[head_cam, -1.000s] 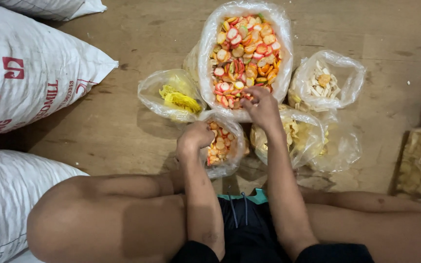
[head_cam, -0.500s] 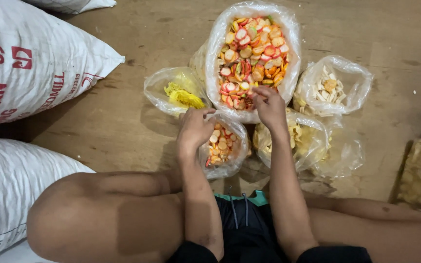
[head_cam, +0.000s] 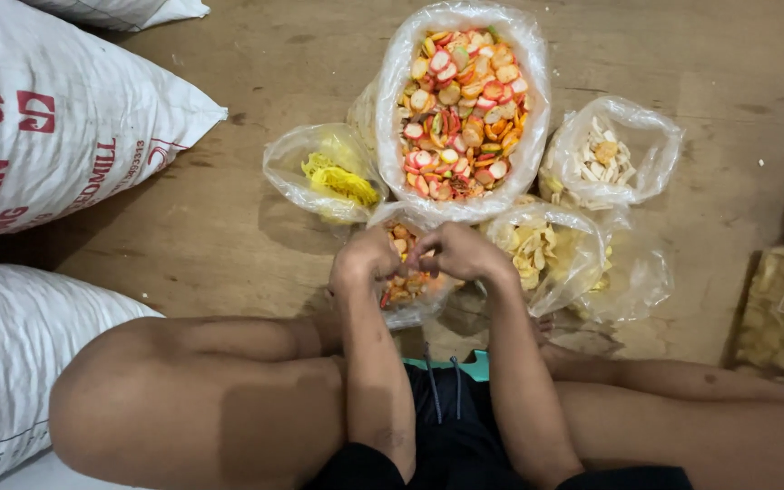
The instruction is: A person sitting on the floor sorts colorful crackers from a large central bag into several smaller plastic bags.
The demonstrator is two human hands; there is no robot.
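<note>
On a bare wooden floor (head_cam: 229,236), a seated person works both hands together over a small clear bag of orange crackers (head_cam: 407,286) held just beyond the knees. The left hand (head_cam: 367,260) and right hand (head_cam: 461,251) are curled shut and touching, fingers pinching the bag's mouth, apparently so the plastic gathers and the contents stay in. Beyond it a large open bag of mixed red, orange and green crackers (head_cam: 460,104) stands upright, its rim rolled wide for easy reach. A bag of yellow noodle-like snacks (head_cam: 328,177) lies to the left, pale crackers (head_cam: 605,159) to the right, and white printed sacks (head_cam: 38,136) sit at far left.
</note>
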